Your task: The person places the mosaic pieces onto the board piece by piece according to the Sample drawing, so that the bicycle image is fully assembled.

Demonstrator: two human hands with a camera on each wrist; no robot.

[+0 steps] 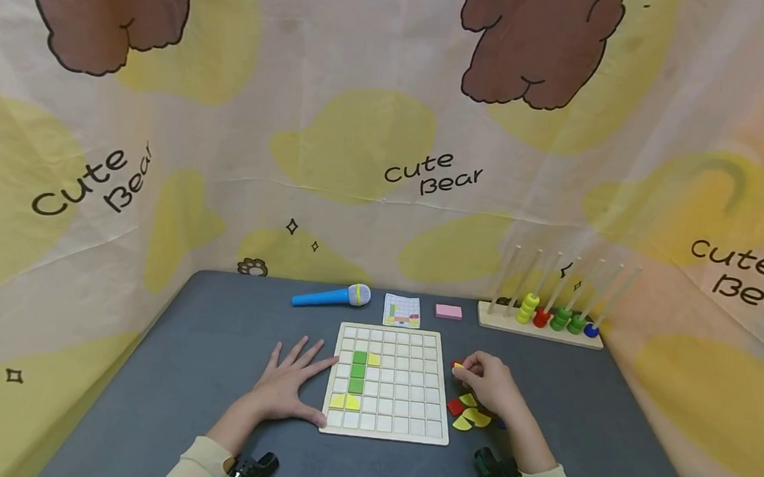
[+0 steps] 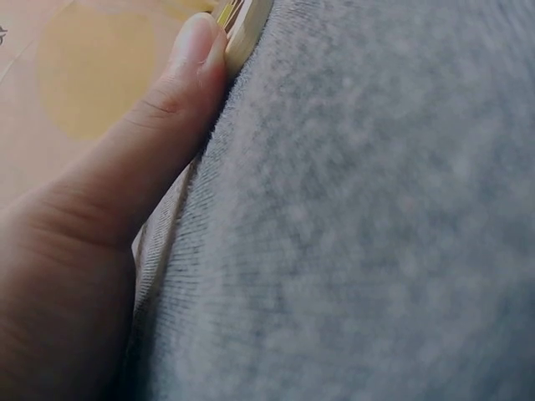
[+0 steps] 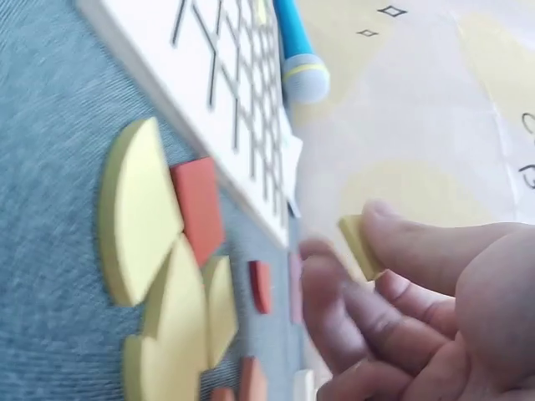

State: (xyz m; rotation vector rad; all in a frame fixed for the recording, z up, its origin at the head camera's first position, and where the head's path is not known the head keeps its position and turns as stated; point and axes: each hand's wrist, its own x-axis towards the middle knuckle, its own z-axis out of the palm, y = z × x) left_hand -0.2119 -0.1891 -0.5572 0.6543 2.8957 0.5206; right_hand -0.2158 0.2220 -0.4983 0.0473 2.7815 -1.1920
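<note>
A white gridded board lies on the table, bearing several green tiles in a column, two yellow tiles at lower left and another yellow piece higher up. My left hand spreads its fingers beside the board's left side; in the left wrist view its thumb touches the board's edge. Right of the board, my right hand pinches a small yellow piece between thumb and finger. Below that hand lie loose yellow pieces and a red tile.
Behind the board are a blue toy microphone, a printed pattern card and a pink block. A peg stand with coloured beads stands at the back right. Fabric walls enclose the dark table.
</note>
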